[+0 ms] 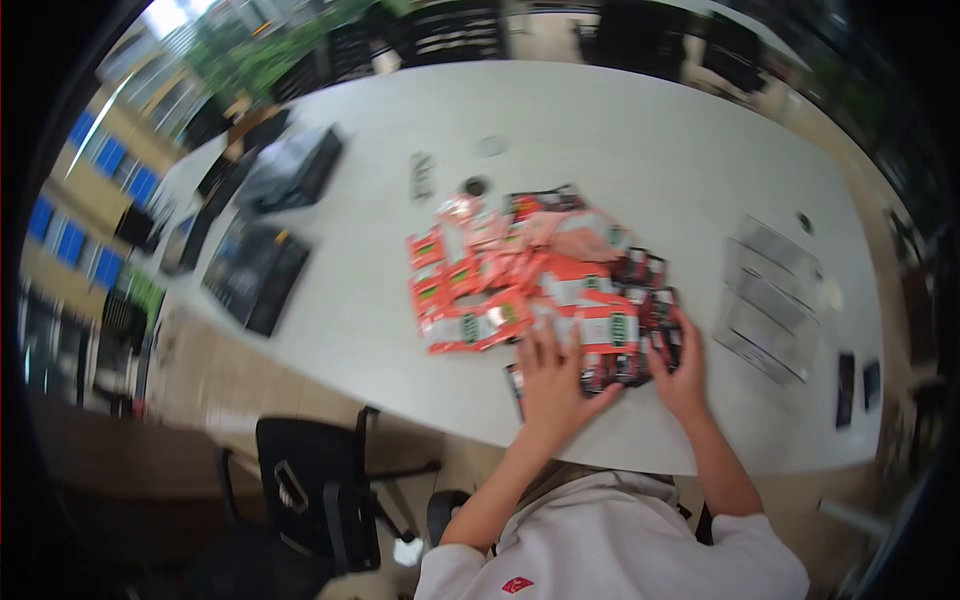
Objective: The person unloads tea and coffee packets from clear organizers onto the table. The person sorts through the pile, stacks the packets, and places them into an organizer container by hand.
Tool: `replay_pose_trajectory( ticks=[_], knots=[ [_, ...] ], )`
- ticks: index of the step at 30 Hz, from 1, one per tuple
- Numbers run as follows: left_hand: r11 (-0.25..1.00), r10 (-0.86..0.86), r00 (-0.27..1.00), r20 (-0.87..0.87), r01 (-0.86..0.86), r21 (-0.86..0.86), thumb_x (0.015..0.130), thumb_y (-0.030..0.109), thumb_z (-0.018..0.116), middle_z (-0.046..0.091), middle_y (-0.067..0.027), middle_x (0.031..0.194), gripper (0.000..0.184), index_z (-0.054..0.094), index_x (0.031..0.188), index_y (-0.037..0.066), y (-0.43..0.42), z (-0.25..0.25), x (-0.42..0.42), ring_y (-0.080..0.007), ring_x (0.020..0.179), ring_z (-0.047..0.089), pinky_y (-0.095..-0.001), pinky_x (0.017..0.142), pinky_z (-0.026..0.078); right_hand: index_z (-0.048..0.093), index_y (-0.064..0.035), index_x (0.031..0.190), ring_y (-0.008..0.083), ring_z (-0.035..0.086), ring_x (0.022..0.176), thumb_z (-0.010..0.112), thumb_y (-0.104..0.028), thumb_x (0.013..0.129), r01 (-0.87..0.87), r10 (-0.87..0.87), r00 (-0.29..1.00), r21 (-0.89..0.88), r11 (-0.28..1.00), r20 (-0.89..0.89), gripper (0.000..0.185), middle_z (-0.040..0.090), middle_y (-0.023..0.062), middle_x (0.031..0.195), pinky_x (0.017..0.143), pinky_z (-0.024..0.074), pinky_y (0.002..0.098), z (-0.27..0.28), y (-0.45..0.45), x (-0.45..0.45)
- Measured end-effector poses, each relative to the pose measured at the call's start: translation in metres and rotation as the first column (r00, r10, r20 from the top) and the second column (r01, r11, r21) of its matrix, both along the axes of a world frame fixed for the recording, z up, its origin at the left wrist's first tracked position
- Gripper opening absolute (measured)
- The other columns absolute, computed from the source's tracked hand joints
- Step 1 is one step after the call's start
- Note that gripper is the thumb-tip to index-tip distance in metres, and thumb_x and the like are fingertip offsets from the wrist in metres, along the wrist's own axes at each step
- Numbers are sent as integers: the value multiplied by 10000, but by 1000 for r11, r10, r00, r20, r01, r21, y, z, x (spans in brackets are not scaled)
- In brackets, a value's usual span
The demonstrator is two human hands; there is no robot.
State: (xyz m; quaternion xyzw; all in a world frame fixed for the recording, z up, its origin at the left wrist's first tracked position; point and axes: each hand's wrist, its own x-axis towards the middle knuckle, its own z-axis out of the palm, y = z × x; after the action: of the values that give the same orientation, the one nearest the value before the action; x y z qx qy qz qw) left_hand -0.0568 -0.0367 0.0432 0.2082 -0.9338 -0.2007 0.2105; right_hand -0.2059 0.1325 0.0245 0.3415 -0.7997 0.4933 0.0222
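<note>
Two hands on a heap of packets at the near side of a white table

The packets [455, 280] lie in a loose, overlapping heap on the white table [400, 120], towards its near edge and in front of the person. Orange-red and white ones make up the left and middle of the heap; dark packets [635, 265] show along its right side, at its near edge and at the top. A large orange and white packet [608, 328] lies flat between the two hands.

The left hand [552, 382] rests on the near part of the heap, palm down, its fingers spread a little apart and pointing away from the body. The right hand [682, 378] is at the heap's right edge, against the dark packets, thumb apart from the fingers – whether they are clamped on a packet is too blurred to tell.

Well to the right of the heap lies a clear, rack-like object [770, 300], with two dark flat items [846, 390] beyond it near the table's right edge. Two dark boxes [258, 275] stand at the left. A small dark round object [475, 187] sits just beyond the packets. Below the table's near edge, on the left, is a black chair [310, 480]; the person wears a pale shirt [620, 545] with a small red mark
</note>
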Motion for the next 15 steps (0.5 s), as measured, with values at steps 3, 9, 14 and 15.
replay_pose_trajectory(
  ticks=[3,9,14,15],
  knots=[
    [999,-27,997,-66,29,35,749,659,704,152,-284,1620,1096,250,1586,117,-3,-1,2,-563,1457,143,-661,1181,121,355,4,1483,292,470,1326,659,-177,955,-34,42,993,-74,997,109,635,448,171,1432,1095,409,405,-21,8,-4],
    [994,-22,987,-157,39,105,636,624,778,191,-317,1588,1196,257,1558,69,-1,-7,7,-556,1469,127,-677,1164,132,332,-11,1508,301,454,1339,599,-200,1008,-27,30,992,-30,999,126,597,435,197,1476,1107,375,410,-29,13,-16],
    [997,-14,987,-160,26,73,597,504,842,197,-314,1587,1193,273,1548,61,1,-16,2,-548,1471,141,-675,1162,147,327,-15,1512,309,468,1335,579,-183,1019,-7,11,996,-43,999,87,578,426,207,1485,1093,391,408,-18,4,-8],
    [997,-19,987,-160,31,69,592,480,852,199,-312,1587,1190,276,1547,62,1,-15,3,-547,1470,147,-675,1161,150,329,-15,1510,308,470,1334,582,-181,1018,-20,25,997,-56,998,78,578,427,205,1485,1092,394,404,-17,3,-7]
  ],
)
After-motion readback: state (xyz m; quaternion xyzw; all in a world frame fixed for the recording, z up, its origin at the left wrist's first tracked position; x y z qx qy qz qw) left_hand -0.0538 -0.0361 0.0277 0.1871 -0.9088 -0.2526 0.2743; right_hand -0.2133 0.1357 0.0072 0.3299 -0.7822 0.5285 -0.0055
